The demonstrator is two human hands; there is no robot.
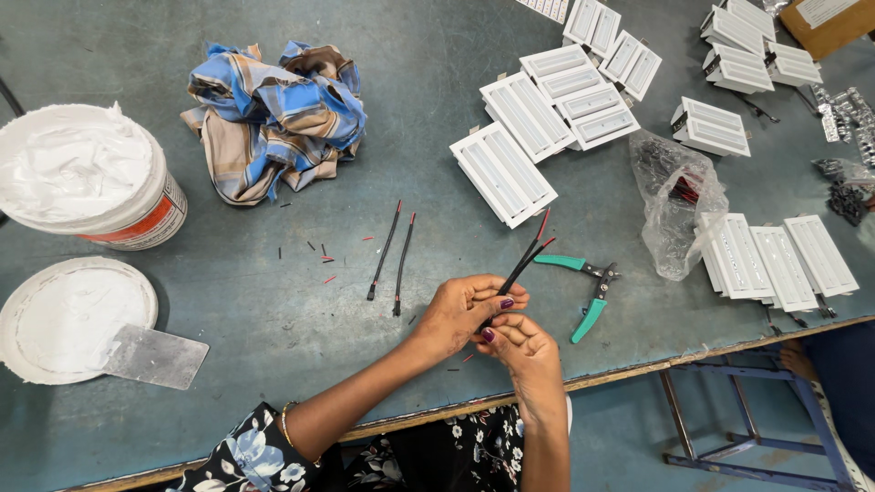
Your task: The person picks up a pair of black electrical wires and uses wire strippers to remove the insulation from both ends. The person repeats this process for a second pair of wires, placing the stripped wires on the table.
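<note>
Left hand & right hand are close together, both pinched on a pair of black wires w/ red tips, held above the table. Best to grip near the ends, keep tips aligned. Green-handled cutters lie just right; two more wires lie left.

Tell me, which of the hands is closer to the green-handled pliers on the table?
The right hand. It sits just left of the green-handled pliers, near their lower handle, without touching them. The left hand is farther left, beyond the right one. Both hands pinch a black wire.
</note>
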